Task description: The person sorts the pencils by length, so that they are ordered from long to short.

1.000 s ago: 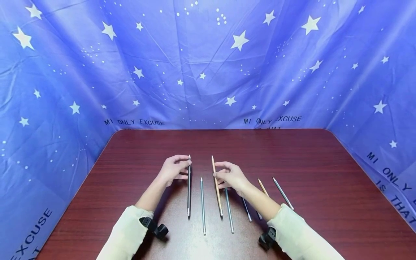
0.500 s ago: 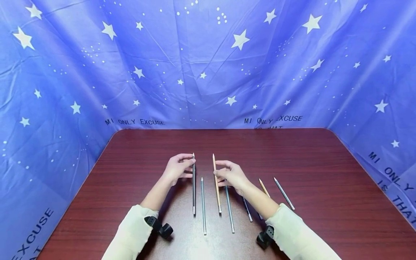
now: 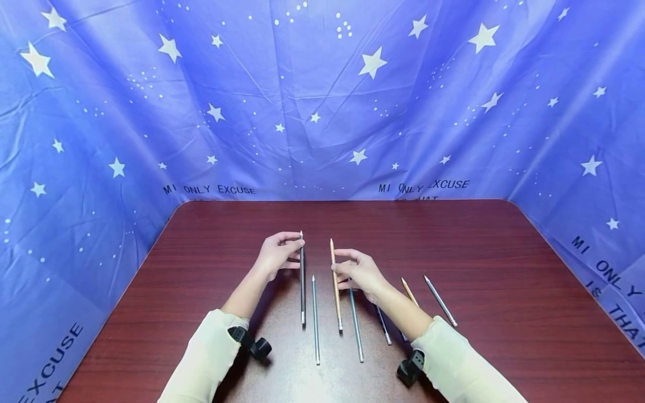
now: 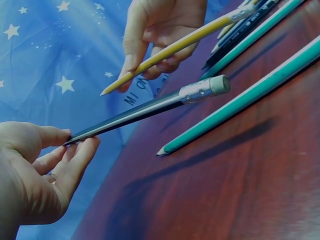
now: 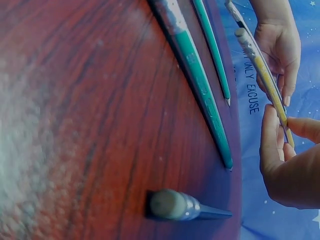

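Black pencil (image 3: 302, 282): pinched near its point between thumb and fingers of the left hand (image 3: 276, 258), eraser end toward the person, raised above the surface (image 3: 227, 224). Yellow pencil (image 3: 337, 299): to the right of that hand, pinched by the right hand (image 3: 356, 272), likewise raised.

Change over the last second: left hand has shifted away from the person and slightly rightward; right hand nearly static. Gap between the held pencils is smaller; judged as bringing the pair closer to side by side.

Surroundings: green pencil (image 3: 316, 319) lies between the hands, toward the person. Second green pencil (image 3: 356, 327) extends partly beneath the right hand. Dark pencil (image 3: 383, 326) is partly masked by the right forearm (image 3: 403, 313); second yellow pencil (image 3: 409, 290) and grey-looking pencil (image 3: 440, 300) lie beyond, rightward.
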Action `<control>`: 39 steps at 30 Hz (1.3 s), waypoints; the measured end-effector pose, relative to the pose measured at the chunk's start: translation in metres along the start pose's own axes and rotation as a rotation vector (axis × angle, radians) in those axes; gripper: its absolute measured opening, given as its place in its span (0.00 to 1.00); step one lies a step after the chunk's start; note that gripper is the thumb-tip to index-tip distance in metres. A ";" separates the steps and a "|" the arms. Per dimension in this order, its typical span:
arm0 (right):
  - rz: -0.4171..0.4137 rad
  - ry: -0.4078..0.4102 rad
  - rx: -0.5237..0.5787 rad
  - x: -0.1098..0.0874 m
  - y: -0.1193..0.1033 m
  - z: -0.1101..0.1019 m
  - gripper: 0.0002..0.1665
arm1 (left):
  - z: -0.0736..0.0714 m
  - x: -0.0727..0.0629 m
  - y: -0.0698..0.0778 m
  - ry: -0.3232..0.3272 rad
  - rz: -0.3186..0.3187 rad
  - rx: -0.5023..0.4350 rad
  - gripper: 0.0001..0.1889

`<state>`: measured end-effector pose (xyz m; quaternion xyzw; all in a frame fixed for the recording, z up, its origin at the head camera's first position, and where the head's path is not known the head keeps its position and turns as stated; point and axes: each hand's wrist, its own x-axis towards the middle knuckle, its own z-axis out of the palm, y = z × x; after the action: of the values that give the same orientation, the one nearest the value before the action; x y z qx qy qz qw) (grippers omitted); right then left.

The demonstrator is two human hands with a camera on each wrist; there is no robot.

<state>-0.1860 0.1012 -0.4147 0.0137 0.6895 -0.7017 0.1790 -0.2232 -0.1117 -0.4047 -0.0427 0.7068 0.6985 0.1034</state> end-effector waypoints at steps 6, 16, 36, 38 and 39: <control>0.003 -0.004 0.010 -0.001 0.001 -0.002 0.30 | -0.001 0.010 0.007 0.021 0.002 0.015 0.20; 0.004 -0.003 0.017 -0.002 0.002 -0.004 0.30 | -0.005 0.033 0.025 0.067 0.020 0.029 0.20; 0.011 0.006 0.003 -0.003 0.001 -0.012 0.31 | -0.023 0.082 0.025 0.182 0.040 0.162 0.20; 0.010 0.010 0.005 -0.002 0.001 -0.012 0.31 | -0.024 0.084 0.019 0.192 0.019 0.168 0.19; 0.011 0.013 0.005 -0.002 0.001 -0.012 0.30 | -0.024 0.084 0.016 0.196 0.008 0.170 0.19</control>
<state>-0.1867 0.1135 -0.4154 0.0223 0.6887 -0.7024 0.1783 -0.3107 -0.1279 -0.4059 -0.0990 0.7702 0.6291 0.0340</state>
